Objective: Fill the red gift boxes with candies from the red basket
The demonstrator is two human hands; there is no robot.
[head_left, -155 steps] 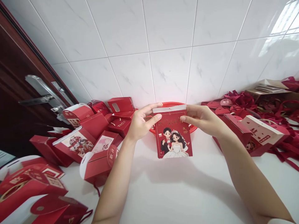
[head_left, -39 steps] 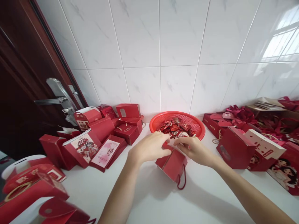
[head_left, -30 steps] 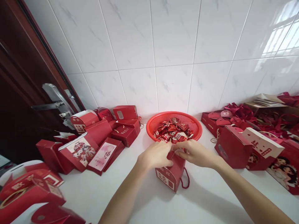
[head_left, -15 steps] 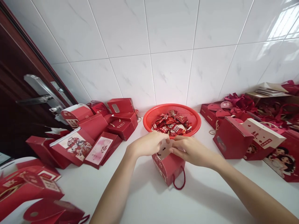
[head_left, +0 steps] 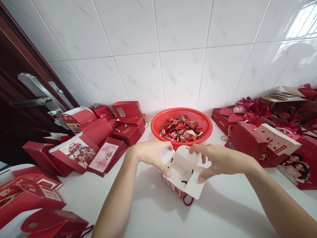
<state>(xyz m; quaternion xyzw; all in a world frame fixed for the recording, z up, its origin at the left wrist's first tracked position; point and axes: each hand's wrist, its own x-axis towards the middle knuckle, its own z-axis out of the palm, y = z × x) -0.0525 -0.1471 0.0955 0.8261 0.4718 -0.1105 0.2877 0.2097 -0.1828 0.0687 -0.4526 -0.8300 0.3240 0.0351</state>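
A small red gift box (head_left: 173,187) stands in front of me with its lid flaps spread, showing a white inside (head_left: 182,167) with dark cord ends and no sweets visible. My left hand (head_left: 153,157) holds the box's left side, thumb along the near rim and fingers behind. On the other side, my right hand (head_left: 213,162) has its thumb on the folded-out right flap (head_left: 195,188) and its fingers at the back flap. A dark red cord handle (head_left: 188,200) hangs at the near side. Just behind the box sits a red plastic basket (head_left: 155,127) of wrapped sweets (head_left: 180,129).
Several red gift boxes (head_left: 106,157) crowd the left, more (head_left: 47,195) at the near left corner. On the right stand further boxes (head_left: 247,138), with dark pink ribbon or bags (head_left: 252,109) behind. A tiled wall (head_left: 183,76) closes the back; a door handle (head_left: 41,96) is at far left.
The box's top has been opened out, so its white inside now shows. My hands have moved apart, the right one folding a flap outward to the right. The view has shifted slightly.
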